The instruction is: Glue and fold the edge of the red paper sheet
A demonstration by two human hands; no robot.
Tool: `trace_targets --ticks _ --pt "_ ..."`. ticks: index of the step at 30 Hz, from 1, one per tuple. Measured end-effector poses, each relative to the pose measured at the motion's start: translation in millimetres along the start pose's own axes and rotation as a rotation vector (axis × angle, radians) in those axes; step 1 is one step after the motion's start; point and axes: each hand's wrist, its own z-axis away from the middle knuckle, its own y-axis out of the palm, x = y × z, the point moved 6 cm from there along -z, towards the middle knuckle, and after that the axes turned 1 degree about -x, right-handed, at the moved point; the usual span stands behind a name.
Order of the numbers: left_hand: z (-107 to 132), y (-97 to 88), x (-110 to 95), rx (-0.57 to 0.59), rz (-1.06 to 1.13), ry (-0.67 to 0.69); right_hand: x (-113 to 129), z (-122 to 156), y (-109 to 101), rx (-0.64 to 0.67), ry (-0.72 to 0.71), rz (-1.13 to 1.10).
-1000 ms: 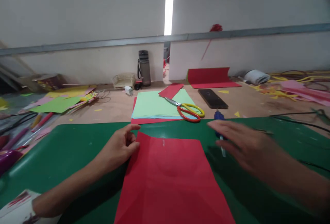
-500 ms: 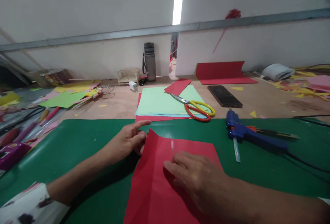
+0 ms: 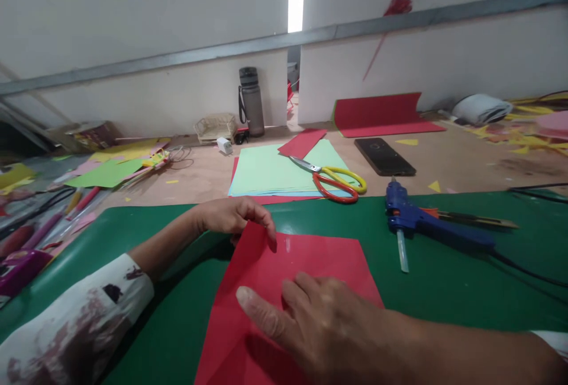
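A red sheet of paper (image 3: 328, 255) lies on a green mat (image 3: 444, 290) in front of me. My left hand (image 3: 237, 216) is at the sheet's far left corner, fingers curled over it and pinching the corner, which is lifted and folding inward. My right hand (image 3: 319, 323) lies flat on the middle of the sheet, fingers spread and pointing left, pressing it down. A blue glue gun (image 3: 426, 225) rests on the mat to the right of the sheet.
Beyond the mat lie a stack of light green and red sheets (image 3: 270, 172), red-and-yellow scissors (image 3: 332, 181), a black phone (image 3: 384, 156), a grey bottle (image 3: 251, 101) and a small basket (image 3: 216, 128). Pens and paper scraps (image 3: 110, 169) clutter the left; more scraps lie at the right.
My right hand came from the glue gun onto the sheet and slid toward me. My left hand closed over the far left corner and lifted it.
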Motion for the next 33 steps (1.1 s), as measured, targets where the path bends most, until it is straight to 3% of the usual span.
trace_targets --ticks 3,12,17,25,30,33 --pt "-3 1.5 11 0.161 0.052 -0.08 2 -6 -5 -0.015 0.003 -0.029" --pt "-6 3.3 16 0.187 0.132 -0.101 7 -13 -6 -0.023 -0.029 0.003" --pt "-7 5.3 13 0.194 0.028 -0.118 9 -12 -4 -0.063 -0.017 -0.072" --pt "-8 9.3 10 0.186 -0.087 -0.163 14 -9 -1 -0.19 -0.034 0.019" --pt "-10 10.9 10 0.174 -0.192 -0.231 12 -11 1 -0.157 0.007 0.034" --pt "-10 11.4 10 0.174 -0.203 -0.26 15 -9 1 -0.184 -0.05 0.117"
